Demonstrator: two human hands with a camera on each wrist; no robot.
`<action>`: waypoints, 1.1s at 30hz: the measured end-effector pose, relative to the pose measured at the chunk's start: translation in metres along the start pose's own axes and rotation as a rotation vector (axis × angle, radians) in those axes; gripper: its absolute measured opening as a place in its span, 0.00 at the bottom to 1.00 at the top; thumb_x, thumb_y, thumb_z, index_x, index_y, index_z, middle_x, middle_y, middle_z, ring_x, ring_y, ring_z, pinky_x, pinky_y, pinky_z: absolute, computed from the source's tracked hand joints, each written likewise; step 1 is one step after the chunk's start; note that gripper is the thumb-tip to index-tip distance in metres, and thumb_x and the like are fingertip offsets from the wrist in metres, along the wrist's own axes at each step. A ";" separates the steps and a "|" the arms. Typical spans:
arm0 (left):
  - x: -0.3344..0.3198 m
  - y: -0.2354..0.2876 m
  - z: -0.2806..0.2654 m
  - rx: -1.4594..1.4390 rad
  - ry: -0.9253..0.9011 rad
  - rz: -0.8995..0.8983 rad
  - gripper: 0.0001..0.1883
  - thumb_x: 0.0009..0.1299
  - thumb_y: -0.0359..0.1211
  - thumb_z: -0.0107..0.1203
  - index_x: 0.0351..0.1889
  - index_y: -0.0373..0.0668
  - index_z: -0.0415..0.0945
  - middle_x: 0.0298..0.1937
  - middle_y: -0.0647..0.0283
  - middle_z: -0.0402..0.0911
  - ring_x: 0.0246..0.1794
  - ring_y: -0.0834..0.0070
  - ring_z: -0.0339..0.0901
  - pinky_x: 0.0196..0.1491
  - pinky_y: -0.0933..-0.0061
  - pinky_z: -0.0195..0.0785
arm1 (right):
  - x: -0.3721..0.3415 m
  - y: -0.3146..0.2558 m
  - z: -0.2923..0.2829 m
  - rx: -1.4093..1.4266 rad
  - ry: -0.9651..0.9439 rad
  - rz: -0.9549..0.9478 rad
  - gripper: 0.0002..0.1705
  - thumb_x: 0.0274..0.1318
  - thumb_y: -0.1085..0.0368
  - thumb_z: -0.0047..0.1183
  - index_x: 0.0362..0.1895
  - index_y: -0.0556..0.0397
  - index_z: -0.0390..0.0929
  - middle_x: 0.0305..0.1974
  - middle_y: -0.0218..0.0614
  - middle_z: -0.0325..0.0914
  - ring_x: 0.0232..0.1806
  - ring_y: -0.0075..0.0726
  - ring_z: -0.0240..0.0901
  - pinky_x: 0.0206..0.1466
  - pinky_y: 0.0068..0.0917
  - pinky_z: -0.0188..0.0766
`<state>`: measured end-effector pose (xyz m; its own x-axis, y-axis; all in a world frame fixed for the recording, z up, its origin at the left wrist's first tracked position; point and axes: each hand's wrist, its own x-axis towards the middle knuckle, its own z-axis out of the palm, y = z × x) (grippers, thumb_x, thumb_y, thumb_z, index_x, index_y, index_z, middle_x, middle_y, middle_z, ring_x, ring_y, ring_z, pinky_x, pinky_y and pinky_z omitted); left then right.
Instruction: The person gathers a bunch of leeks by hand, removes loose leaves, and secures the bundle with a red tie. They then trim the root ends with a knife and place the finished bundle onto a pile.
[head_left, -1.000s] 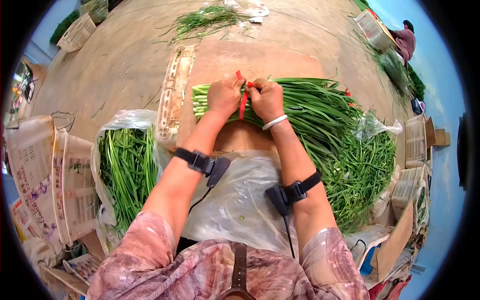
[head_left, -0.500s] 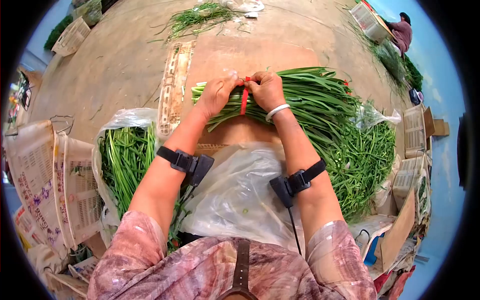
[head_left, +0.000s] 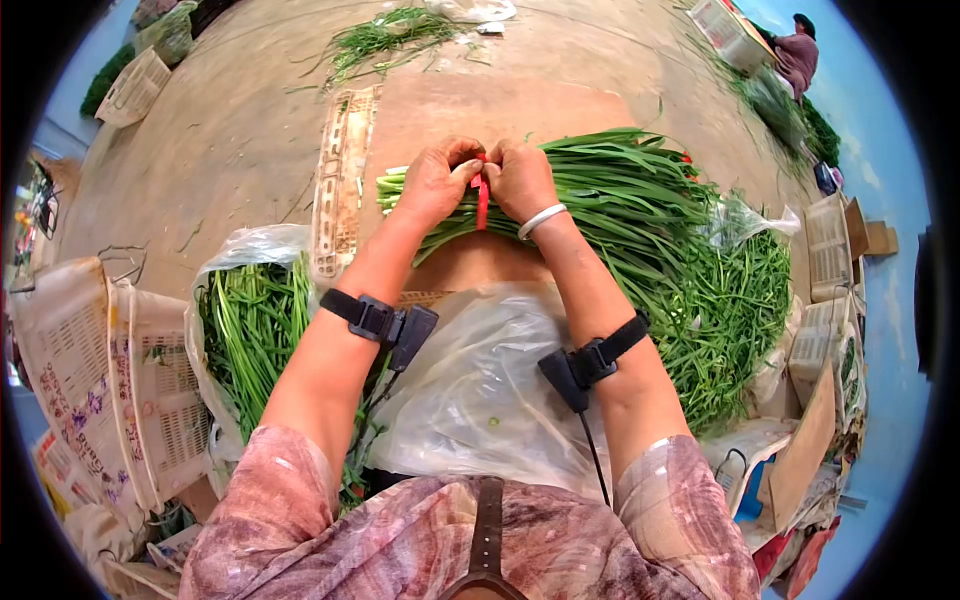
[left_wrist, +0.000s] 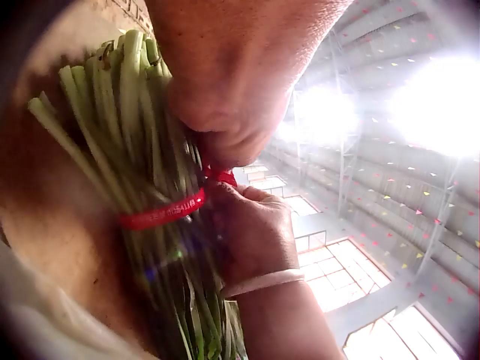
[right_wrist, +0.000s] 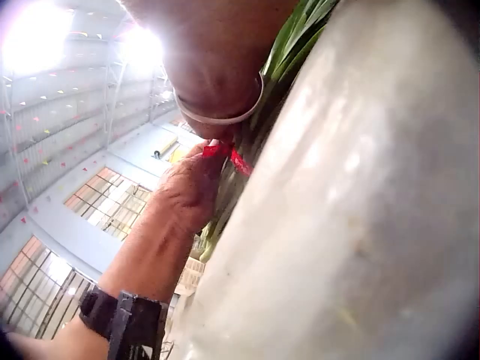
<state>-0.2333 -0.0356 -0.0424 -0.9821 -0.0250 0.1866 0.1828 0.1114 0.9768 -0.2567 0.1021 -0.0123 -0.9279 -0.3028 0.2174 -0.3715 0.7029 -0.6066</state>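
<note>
Fingers on the left hand [head_left: 432,190] and the right hand [head_left: 522,183] are bent and pinch the ends of a red band [head_left: 482,208]. Both hands are side by side on top of a big bunch of long green leaves [head_left: 620,185]. The band goes around the bunch, near its pale stalk ends, and the left wrist view shows small light marks printed on it. The bunch lies on its side across a brown worktop [head_left: 510,105], with the pale ends to the left and the leaves fanning out to the right, up to a heap of loose greens [head_left: 735,320]. A white bangle [head_left: 541,221] sits around the right wrist, and each arm has a black strap [head_left: 368,318]. Between the arms is a crinkly, see-through plastic sheet [head_left: 480,390]. On the left, a clear bag [head_left: 268,238] holds more long greens [head_left: 250,335]. Farther away, some greens [head_left: 395,42] lie on the floor [head_left: 230,130], and another person [head_left: 797,58] is next to a white crate [head_left: 728,36].
</note>
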 end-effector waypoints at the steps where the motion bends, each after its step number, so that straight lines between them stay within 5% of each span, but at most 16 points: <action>1: -0.001 0.001 0.001 -0.002 -0.003 -0.004 0.10 0.61 0.27 0.54 0.41 0.37 0.74 0.33 0.62 0.80 0.32 0.80 0.75 0.38 0.79 0.67 | -0.001 0.000 0.000 -0.001 -0.002 0.004 0.09 0.45 0.62 0.57 0.27 0.55 0.78 0.27 0.52 0.76 0.31 0.56 0.74 0.36 0.42 0.71; 7: 0.001 0.002 0.000 0.138 -0.031 0.007 0.05 0.65 0.26 0.51 0.37 0.36 0.75 0.31 0.68 0.77 0.31 0.85 0.70 0.37 0.82 0.65 | -0.002 -0.001 0.002 -0.030 0.000 -0.016 0.10 0.46 0.61 0.56 0.29 0.54 0.77 0.28 0.53 0.76 0.32 0.58 0.74 0.36 0.44 0.71; 10: 0.003 -0.006 0.004 0.134 0.059 -0.014 0.03 0.61 0.28 0.54 0.31 0.39 0.76 0.27 0.63 0.80 0.26 0.79 0.74 0.31 0.76 0.66 | -0.003 0.000 0.002 -0.048 -0.005 0.022 0.10 0.46 0.62 0.56 0.28 0.55 0.76 0.28 0.53 0.76 0.32 0.57 0.74 0.36 0.43 0.71; 12: 0.004 -0.011 0.005 0.212 0.149 -0.023 0.04 0.60 0.31 0.55 0.28 0.41 0.77 0.24 0.63 0.79 0.23 0.78 0.74 0.28 0.75 0.65 | -0.004 0.005 0.001 0.091 0.055 -0.092 0.08 0.44 0.67 0.58 0.27 0.58 0.74 0.24 0.48 0.76 0.27 0.50 0.75 0.32 0.36 0.71; 15: 0.007 -0.012 0.005 0.234 0.131 -0.015 0.03 0.65 0.27 0.52 0.31 0.37 0.75 0.25 0.70 0.75 0.25 0.87 0.67 0.30 0.83 0.62 | -0.011 0.006 -0.012 0.321 0.044 -0.201 0.11 0.43 0.65 0.58 0.29 0.59 0.73 0.28 0.51 0.76 0.31 0.56 0.74 0.36 0.41 0.71; 20: 0.004 -0.007 -0.003 0.200 0.140 -0.076 0.06 0.62 0.31 0.55 0.31 0.38 0.77 0.26 0.66 0.78 0.25 0.83 0.71 0.29 0.79 0.64 | -0.029 -0.011 -0.016 -0.126 0.068 -0.449 0.18 0.38 0.63 0.60 0.36 0.53 0.69 0.37 0.45 0.71 0.43 0.50 0.69 0.44 0.39 0.67; 23: 0.012 -0.020 -0.005 0.088 0.149 -0.062 0.09 0.60 0.33 0.57 0.31 0.37 0.77 0.27 0.65 0.79 0.26 0.82 0.72 0.29 0.78 0.65 | -0.024 -0.004 0.007 -0.057 0.331 -0.517 0.05 0.44 0.64 0.51 0.29 0.47 0.73 0.31 0.36 0.74 0.37 0.43 0.71 0.40 0.38 0.66; 25: 0.012 -0.014 -0.006 -0.032 0.081 -0.052 0.06 0.61 0.31 0.56 0.30 0.38 0.77 0.27 0.68 0.77 0.27 0.84 0.70 0.30 0.80 0.64 | -0.023 -0.003 0.010 -0.051 0.420 -0.546 0.08 0.40 0.65 0.56 0.30 0.44 0.75 0.32 0.33 0.75 0.37 0.42 0.71 0.39 0.36 0.65; 33: 0.011 0.006 -0.005 -0.079 0.056 -0.103 0.03 0.61 0.28 0.55 0.29 0.38 0.75 0.25 0.70 0.75 0.25 0.86 0.67 0.30 0.83 0.62 | -0.018 0.001 0.004 0.227 0.239 -0.408 0.05 0.39 0.67 0.55 0.25 0.48 0.73 0.23 0.39 0.73 0.28 0.48 0.71 0.32 0.39 0.68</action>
<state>-0.2426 -0.0403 -0.0339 -0.9922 -0.0884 0.0880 0.0859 0.0272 0.9959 -0.2405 0.1053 -0.0193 -0.6999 -0.3494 0.6229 -0.7130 0.3929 -0.5808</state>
